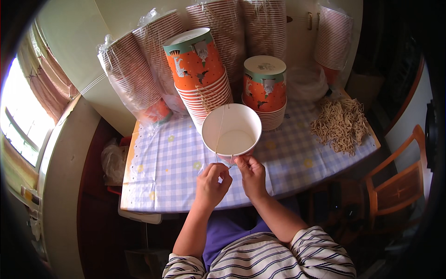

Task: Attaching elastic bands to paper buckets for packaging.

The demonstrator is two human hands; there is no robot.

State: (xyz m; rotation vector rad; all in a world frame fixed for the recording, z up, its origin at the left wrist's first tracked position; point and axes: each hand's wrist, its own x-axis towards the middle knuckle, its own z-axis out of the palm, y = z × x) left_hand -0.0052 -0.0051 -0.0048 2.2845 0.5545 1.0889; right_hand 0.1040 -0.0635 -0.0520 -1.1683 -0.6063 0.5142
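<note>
A paper bucket (251, 125) with a white inside stands at the table's near edge, its mouth turned up toward me. A thin string (221, 132) runs from its far rim across the opening to the near rim. Just in front of that rim, my left hand (212, 186) is closed in a pinch on the string's end. My right hand (251, 176) is also closed, thumb and forefinger pinching the string close against the rim. The fingertips partly hide the string there.
Behind the bucket stand a tall upside-down stack of orange buckets (197, 65) with strings hanging on it and a shorter stack (265, 90). Plastic-wrapped stacks (134, 76) line the back. A heap of tan strings (341, 124) lies right on the checked tablecloth (162, 172). A wooden chair (397, 174) stands right.
</note>
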